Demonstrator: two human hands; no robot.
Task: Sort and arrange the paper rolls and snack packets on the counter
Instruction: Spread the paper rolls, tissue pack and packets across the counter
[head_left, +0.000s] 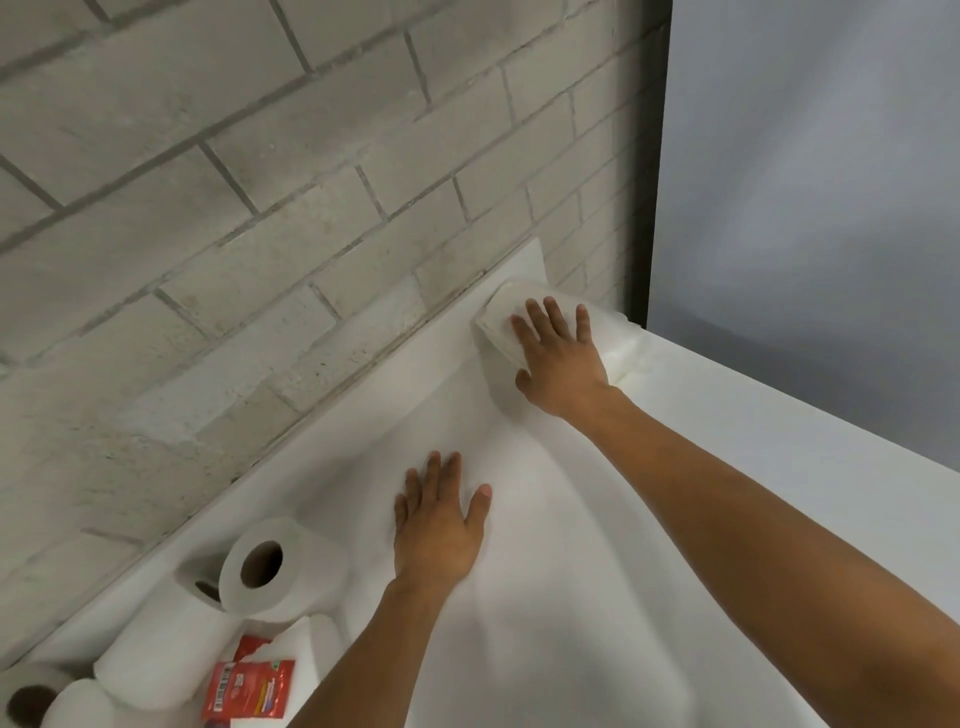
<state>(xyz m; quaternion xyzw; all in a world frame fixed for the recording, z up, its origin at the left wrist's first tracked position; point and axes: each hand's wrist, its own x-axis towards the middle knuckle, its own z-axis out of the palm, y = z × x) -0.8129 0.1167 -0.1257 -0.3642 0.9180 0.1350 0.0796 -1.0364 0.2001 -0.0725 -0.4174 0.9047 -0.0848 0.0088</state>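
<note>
Our right hand (563, 353) lies flat, fingers straight and spread, on a paper roll (519, 317) at the far end of the counter (675, 467), near the brick wall (234, 208). Our left hand (439, 519) rests open, fingers straight, on the bare counter. At lower left more rolls (260, 566) lie heaped, with a red packet (249, 688), perhaps two, among them.

surface: white surface (571, 597) against a brick wall (208, 234)
on it: paper rolls (270, 566), red snack packets (249, 688), folded paper (511, 322)
</note>
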